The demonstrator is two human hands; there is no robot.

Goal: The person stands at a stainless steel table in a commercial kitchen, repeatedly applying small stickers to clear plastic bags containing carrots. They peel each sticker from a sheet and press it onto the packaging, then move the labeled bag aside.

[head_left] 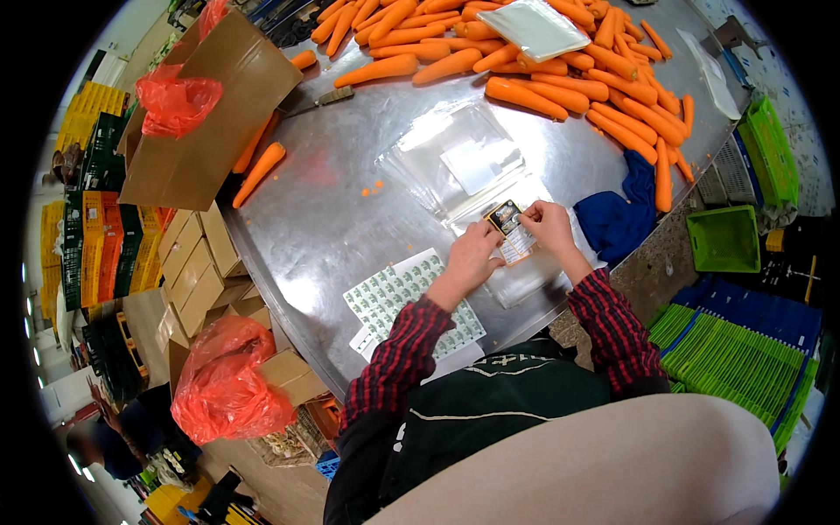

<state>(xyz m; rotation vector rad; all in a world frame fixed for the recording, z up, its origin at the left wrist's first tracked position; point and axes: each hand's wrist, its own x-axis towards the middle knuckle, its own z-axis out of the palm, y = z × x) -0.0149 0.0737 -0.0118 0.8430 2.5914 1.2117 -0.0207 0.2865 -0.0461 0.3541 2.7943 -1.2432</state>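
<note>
A small black-and-white printed label (509,229) lies between my hands, over a stack of clear plastic bags (516,284). My left hand (473,255) grips its left edge, with the thumb near the lower corner. At the opposite edge, the bent fingers of my right hand (552,229) pinch the label. More clear bags (442,157) spread out beyond my hands, with a white rectangle showing on them. To the left of my left forearm lies a sheet of small green-printed stickers (398,293), partly covered by my sleeve.
Many carrots (604,83) are heaped at the far side of the metal table (306,236). A packet of clear bags (534,28) rests on them. Dark blue cloth (619,214) sits at right. Cardboard box (210,105) stands at left; green crates (724,240) are beyond the right edge.
</note>
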